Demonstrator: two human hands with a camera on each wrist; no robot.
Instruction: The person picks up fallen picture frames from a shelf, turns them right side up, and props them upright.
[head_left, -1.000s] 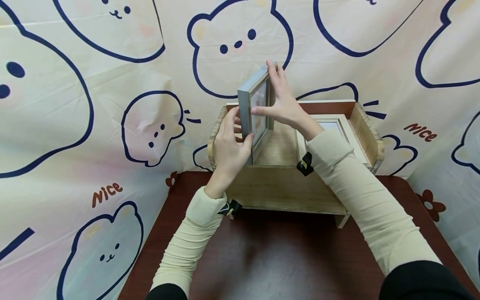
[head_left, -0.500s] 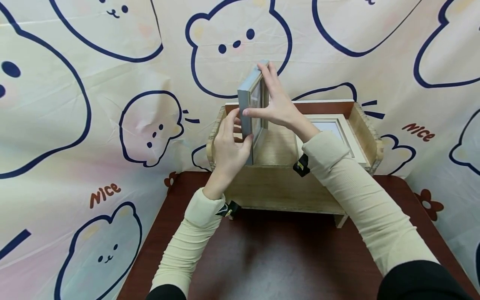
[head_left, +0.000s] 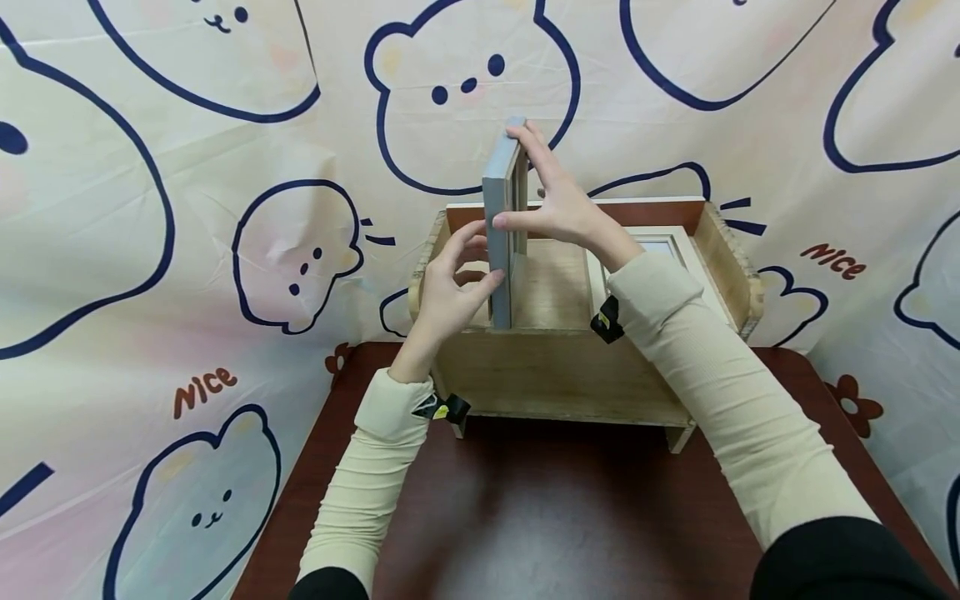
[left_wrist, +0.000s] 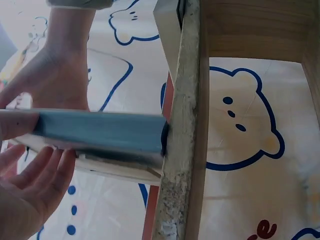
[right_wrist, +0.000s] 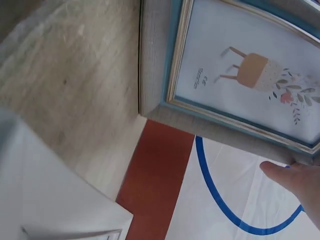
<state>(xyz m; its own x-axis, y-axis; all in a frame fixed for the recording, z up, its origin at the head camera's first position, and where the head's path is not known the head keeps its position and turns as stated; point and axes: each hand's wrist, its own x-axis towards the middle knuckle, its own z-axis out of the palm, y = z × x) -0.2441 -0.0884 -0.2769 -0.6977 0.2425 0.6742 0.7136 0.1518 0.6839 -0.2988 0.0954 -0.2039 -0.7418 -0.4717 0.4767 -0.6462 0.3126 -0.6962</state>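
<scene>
A blue-grey picture frame [head_left: 498, 250] stands upright on top of the wooden shelf unit [head_left: 555, 367], its narrow near edge facing me. My left hand [head_left: 444, 296] holds that near edge low down, thumb on the front and curled fingers at the left side. Higher up, my right hand [head_left: 558, 204] spans the frame, fingers over the top and thumb against the near edge. In the right wrist view the frame's picture [right_wrist: 250, 75] shows flowers and a tan drawing behind the pane. The left wrist view shows the frame's blue edge [left_wrist: 105, 130] between both hands.
A cream picture frame [head_left: 690, 250] lies at the right end of the shelf top, partly behind my right arm. Raised wooden sides [head_left: 729, 267] and a reddish-brown back board [head_left: 652, 213] border the top. The unit stands on a dark brown table [head_left: 570, 517] before a bear-print cloth.
The blue-grey frame has turned so its picture side no longer faces me and its edge points at me. My left hand has shifted slightly left; my right hand has moved slightly left with the frame.
</scene>
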